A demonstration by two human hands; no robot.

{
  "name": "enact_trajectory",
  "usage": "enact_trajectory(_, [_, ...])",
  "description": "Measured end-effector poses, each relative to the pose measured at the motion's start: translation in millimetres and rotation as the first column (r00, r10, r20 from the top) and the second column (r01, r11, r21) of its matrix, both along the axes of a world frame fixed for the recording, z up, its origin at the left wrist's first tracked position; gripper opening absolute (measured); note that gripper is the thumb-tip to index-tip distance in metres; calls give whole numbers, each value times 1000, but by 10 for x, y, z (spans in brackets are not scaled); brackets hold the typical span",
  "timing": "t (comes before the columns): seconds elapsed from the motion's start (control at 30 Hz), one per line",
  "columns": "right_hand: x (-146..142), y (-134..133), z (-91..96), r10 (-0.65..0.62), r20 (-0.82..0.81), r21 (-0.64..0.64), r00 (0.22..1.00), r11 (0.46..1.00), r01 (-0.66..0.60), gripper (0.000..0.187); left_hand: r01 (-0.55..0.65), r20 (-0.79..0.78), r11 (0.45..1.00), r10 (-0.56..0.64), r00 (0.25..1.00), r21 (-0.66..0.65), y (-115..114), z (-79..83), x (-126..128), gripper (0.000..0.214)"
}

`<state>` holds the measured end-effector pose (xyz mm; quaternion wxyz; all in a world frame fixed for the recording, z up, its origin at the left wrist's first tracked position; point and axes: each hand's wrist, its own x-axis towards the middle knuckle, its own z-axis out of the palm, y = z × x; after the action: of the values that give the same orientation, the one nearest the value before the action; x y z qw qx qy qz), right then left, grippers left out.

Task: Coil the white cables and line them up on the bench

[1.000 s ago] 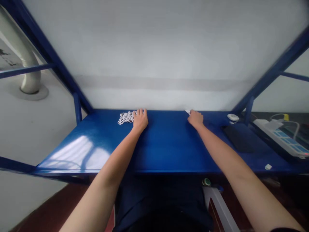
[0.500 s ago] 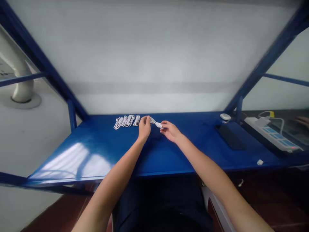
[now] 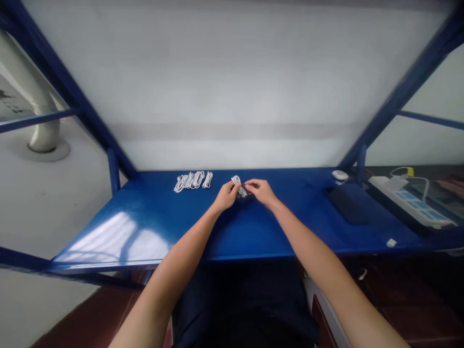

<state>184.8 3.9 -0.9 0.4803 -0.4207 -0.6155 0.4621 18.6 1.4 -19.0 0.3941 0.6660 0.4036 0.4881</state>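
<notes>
Both my hands meet over the middle of the blue steel table (image 3: pixel 253 232). Between their fingertips, a short folded white cable (image 3: pixel 238 184) is pinched, held up near the table's far edge. My left hand (image 3: pixel 227 195) grips its left side, and my right hand (image 3: pixel 260 190) holds it from the right. To the left of my left hand, a row of bundled white cables (image 3: pixel 193 181) lies on the table, not touched by either hand.
A black flat slab (image 3: pixel 347 205) and a small white round device (image 3: pixel 340 175) lie at the table's right end. Beyond them is a white power strip (image 3: pixel 409 208). A small white piece (image 3: pixel 391 242) sits near the front edge. Blue steel uprights (image 3: pixel 113 171) stand at the table's corners.
My left hand has moved right, away from the bundled cables, to join my right hand. The white cable between them is now folded shorter.
</notes>
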Motion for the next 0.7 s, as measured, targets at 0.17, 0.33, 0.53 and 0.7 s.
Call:
enact_trajectory(0.17, [18, 5, 9, 21, 56, 55, 998, 998, -24, 21, -48, -120, 997, 55, 991, 61, -23, 25, -29, 35])
enact_trajectory(0.33, [64, 30, 10, 71, -38, -49, 997, 996, -73, 24, -15, -174, 995, 32, 984, 100, -49, 69, -42, 36])
enact_trajectory(0.53, [104, 42, 4, 159, -131, -137, 978, 975, -177, 29, 74, -63, 997, -74, 995, 6, -40, 67, -23, 39])
enact_trajectory(0.7, [105, 17, 34, 115, 36, 51, 993, 992, -117, 23, 56, -81, 998, -57, 995, -19, -39, 74, -24, 40])
